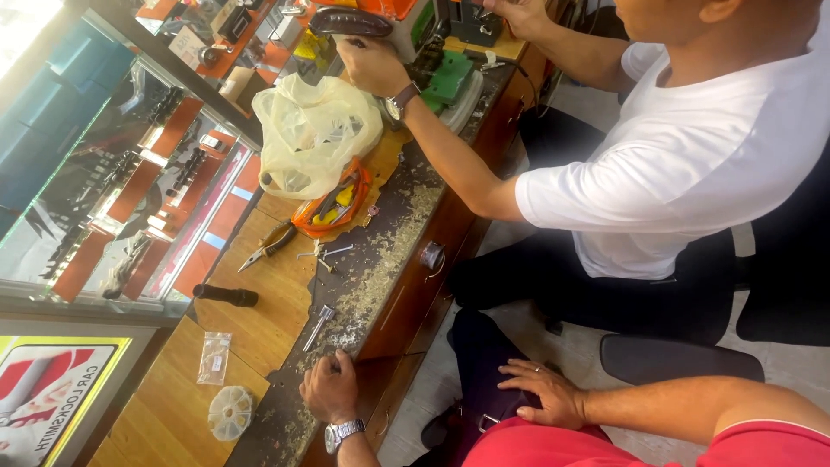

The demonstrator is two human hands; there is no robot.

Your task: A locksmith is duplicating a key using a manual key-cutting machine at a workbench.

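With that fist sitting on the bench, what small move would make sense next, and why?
Probably open the left hand and reach forward for the metal key blank. It lies loose on the bench just ahead of that closed fist. The right hand rests flat on the knee, idle.

The wearer's left hand point(329, 387) is curled into a loose fist, knuckles up, fingers folded under, with a metal watch on the wrist and the forearm running down out of view. The right hand point(546, 393) lies flat and palm-down on the wearer's own thigh, fingers spread and pointing left, a ring on one finger. The bare right forearm extends to the right under a red sleeve.
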